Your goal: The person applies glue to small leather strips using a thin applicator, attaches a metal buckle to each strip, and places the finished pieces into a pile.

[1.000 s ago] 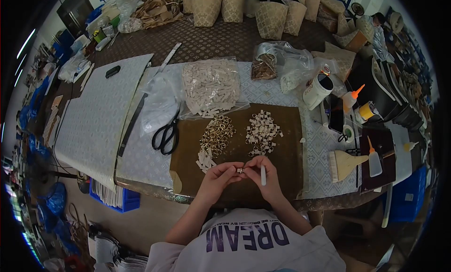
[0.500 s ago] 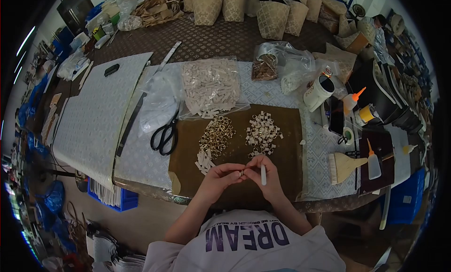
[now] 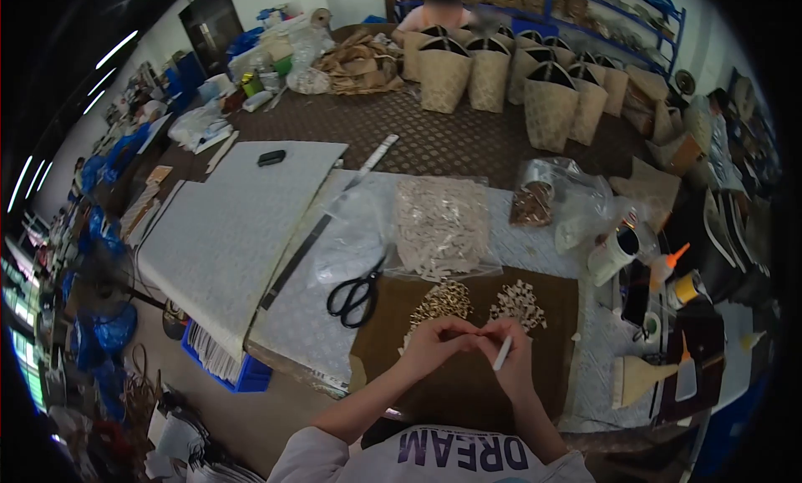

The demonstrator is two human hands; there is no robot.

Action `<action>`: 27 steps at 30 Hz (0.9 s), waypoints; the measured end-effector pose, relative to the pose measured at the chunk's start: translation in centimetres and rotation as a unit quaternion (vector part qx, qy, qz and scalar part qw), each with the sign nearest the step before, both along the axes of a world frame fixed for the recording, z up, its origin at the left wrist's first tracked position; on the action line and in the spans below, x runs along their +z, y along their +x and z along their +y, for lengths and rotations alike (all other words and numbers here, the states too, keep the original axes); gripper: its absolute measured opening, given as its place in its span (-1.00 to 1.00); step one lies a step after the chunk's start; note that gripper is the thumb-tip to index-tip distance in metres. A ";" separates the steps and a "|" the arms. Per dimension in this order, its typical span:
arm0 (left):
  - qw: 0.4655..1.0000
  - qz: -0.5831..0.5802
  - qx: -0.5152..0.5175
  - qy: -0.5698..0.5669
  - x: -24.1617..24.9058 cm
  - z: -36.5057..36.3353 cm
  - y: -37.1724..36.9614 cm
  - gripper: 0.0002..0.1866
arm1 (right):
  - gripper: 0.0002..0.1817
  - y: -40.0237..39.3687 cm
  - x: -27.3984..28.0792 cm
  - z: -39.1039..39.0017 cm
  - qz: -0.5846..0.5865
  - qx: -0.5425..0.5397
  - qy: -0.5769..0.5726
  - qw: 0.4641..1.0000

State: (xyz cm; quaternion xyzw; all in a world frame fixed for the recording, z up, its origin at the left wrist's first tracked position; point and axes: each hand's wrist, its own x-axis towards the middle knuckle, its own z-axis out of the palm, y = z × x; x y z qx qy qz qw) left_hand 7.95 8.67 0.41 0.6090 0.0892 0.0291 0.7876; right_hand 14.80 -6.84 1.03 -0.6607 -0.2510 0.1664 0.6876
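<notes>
My left hand [image 3: 440,343] and my right hand [image 3: 508,349] meet at the fingertips over a brown mat [image 3: 547,374]. The left fingers are pinched together; what they hold is too small to make out. A white stick-like tool [image 3: 503,353] is gripped in the right hand. Just beyond the left hand lies a pile of gold rings [image 3: 444,300]. Beyond the right hand is a heap of small white-and-metal pieces [image 3: 518,303]. A clear bag of pale strips [image 3: 443,224] lies behind both piles.
Black scissors [image 3: 354,299] lie left of the mat. On the right are a wide brush [image 3: 639,379], a white can [image 3: 614,256] and glue bottles [image 3: 667,266]. Patterned bags [image 3: 550,107] stand at the back, where another person [image 3: 434,17] is seated.
The view has tilted up, bringing the other person into sight. Both hands remain together, and the small gold piece seen between them before is now hidden.
</notes>
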 end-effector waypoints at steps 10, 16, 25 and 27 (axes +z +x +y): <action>0.997 -0.057 -0.040 -0.029 0.2 4.6 6.3 -0.87 | -0.78 4.4 2.0 4.5 0.047 -0.040 0.051 0.997; 0.986 -0.066 0.018 -0.154 -0.9 6.9 7.5 -0.83 | -0.84 7.2 1.2 8.2 -0.110 -0.033 -0.007 0.993; 0.972 -0.006 0.150 -0.182 -2.9 10.8 7.9 -0.85 | -0.86 10.5 -1.0 13.2 -0.014 -0.004 -0.012 1.000; 0.964 -0.013 0.182 -0.195 -3.5 11.3 7.8 -0.86 | -0.78 11.1 0.1 13.7 0.037 0.004 0.107 0.994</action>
